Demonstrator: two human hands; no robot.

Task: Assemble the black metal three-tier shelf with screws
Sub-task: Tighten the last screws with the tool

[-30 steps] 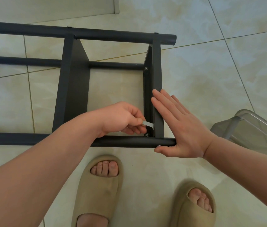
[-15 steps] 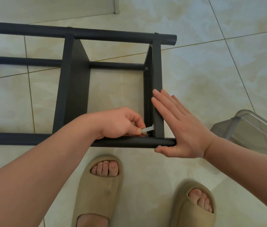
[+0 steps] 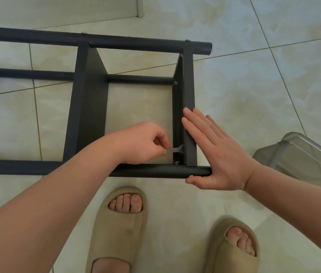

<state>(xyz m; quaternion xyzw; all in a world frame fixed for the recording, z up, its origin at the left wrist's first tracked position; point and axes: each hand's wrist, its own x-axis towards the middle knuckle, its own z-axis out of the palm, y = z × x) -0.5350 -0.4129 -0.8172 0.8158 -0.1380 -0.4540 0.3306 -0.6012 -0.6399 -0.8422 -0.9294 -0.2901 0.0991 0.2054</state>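
Pale glossy tiles cover the floor (image 3: 234, 95), and the black shelf (image 3: 88, 107) lies on its side across them. Its long tubes run left to right in front of us and its tier panels stand on edge between them. The near tube (image 3: 155, 171) passes just beyond our beige slippers (image 3: 120, 223).

Our left hand (image 3: 143, 142) reaches in between the middle tier and the end tier (image 3: 189, 85). Its fingers are curled and pinch the handle of a small flat wrench (image 3: 174, 150). The wrench's long axis runs left to right, roughly parallel to the near tube, and its head points at the inner face of the end tier. The screw (image 3: 177, 162) we judge it is meant for sits in the corner where that tier meets the near tube. It is just nearer to us than the wrench head, and the two look apart rather than engaged. The left hand is the closer one, so we judge the next move is a short drop of the head towards us onto that screw.

Our right hand (image 3: 220, 154) grips nothing. Its fingers lie straight and flat against the outer face of the end tier, and the thumb lies just below the tube's open end, bracing the frame.

Farther right, a clear plastic bin (image 3: 303, 154) sits on the tiles, well apart from the shelf.
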